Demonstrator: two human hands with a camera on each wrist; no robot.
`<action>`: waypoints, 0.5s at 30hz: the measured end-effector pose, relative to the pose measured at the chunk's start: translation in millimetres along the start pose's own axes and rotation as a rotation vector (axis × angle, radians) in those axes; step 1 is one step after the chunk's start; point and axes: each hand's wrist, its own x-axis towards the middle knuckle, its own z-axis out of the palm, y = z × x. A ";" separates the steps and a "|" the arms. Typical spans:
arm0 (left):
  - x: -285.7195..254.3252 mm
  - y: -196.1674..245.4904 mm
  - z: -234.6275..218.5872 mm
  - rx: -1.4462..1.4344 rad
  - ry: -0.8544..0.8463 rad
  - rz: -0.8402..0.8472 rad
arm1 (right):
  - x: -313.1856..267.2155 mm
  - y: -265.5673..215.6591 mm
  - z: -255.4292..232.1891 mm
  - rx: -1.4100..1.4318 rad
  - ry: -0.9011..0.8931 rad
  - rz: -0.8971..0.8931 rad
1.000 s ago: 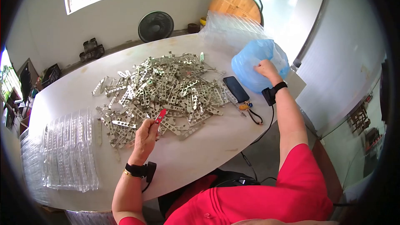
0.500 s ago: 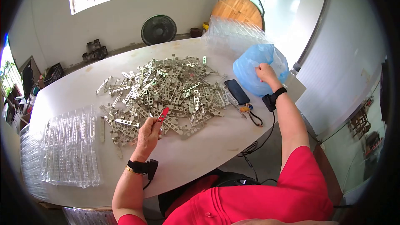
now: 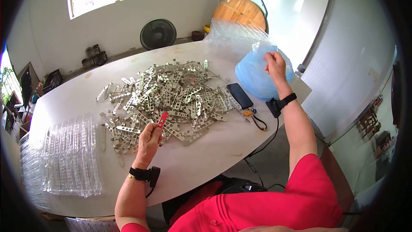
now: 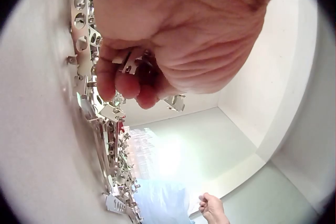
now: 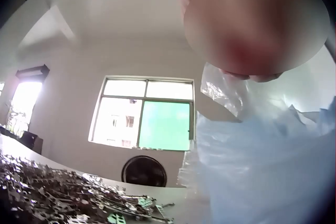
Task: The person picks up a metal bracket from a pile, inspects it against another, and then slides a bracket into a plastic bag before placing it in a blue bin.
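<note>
My left hand (image 3: 148,144) grips a red perforated strip (image 3: 162,119), which points up from its fingers over the near side of a pile of metal strips (image 3: 171,94). In the left wrist view, small metal clip ends (image 4: 130,65) show among the curled fingers. My right hand (image 3: 276,65) is raised over a blue plastic bag (image 3: 257,77), fingers curled. A piece of clear plastic film (image 5: 226,87) hangs from its fingertips above the blue bag in the right wrist view. The fingertips themselves are partly hidden there by a blurred patch.
A phone (image 3: 240,96) and keys with a strap (image 3: 249,112) lie between the pile and the bag. Stacked clear plastic trays (image 3: 71,157) sit at the table's left; more clear plastic sheeting (image 3: 234,32) lies at the back. A black fan (image 3: 158,34) stands beyond the table.
My right hand has risen a little from the blue bag, and a bit of clear film now shows at the bag's top. The left hand keeps its grip on the red strip, nearly in place.
</note>
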 end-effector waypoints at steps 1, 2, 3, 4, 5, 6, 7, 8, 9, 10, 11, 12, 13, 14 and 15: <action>0.1 1.1 0.2 -0.012 -0.010 0.006 | -8.3 -15.0 4.2 0.085 -0.061 0.056; 0.1 2.2 0.1 -0.022 -0.019 0.012 | -15.9 -27.9 8.5 0.172 -0.125 0.112; 0.3 3.3 0.1 -0.017 -0.010 0.012 | -22.3 -37.9 13.0 0.180 -0.131 0.111; 0.4 4.7 0.3 -0.033 -0.023 0.008 | -29.0 -46.7 18.0 0.236 -0.187 0.098; 0.2 5.7 -0.3 -0.047 -0.034 0.002 | -36.4 -54.8 23.8 0.294 -0.245 0.087; 0.1 6.5 -1.4 -0.037 -0.021 0.000 | -44.2 -62.9 29.7 0.307 -0.255 0.089; 0.7 7.0 -2.4 -0.063 -0.044 0.023 | -51.7 -70.7 35.5 0.376 -0.309 0.092; 1.4 6.3 -3.4 -0.090 -0.068 0.046 | -58.9 -78.4 41.6 0.444 -0.363 0.094; 2.4 3.4 -4.8 -0.126 -0.086 0.085 | -65.6 -86.4 48.2 0.455 -0.374 0.093; 0.9 7.3 -4.8 -0.120 -0.073 0.085 | -72.2 -94.4 54.9 0.540 -0.422 0.140; 0.1 12.0 -3.9 -0.140 -0.089 0.071 | -79.1 -101.9 61.7 0.623 -0.469 0.187; -1.0 15.6 -5.8 -0.161 -0.105 0.057 | -87.2 -109.7 69.3 0.632 -0.479 0.187; -0.1 15.6 -10.0 -0.179 -0.162 0.069 | -96.3 -117.3 77.9 0.693 -0.527 0.207; -0.1 15.1 -11.6 -0.171 -0.147 0.067 | -104.0 -122.3 86.1 0.755 -0.576 0.228; 0.3 13.8 -10.1 -0.262 -0.161 0.054 | -109.9 -123.8 94.1 0.778 -0.647 0.233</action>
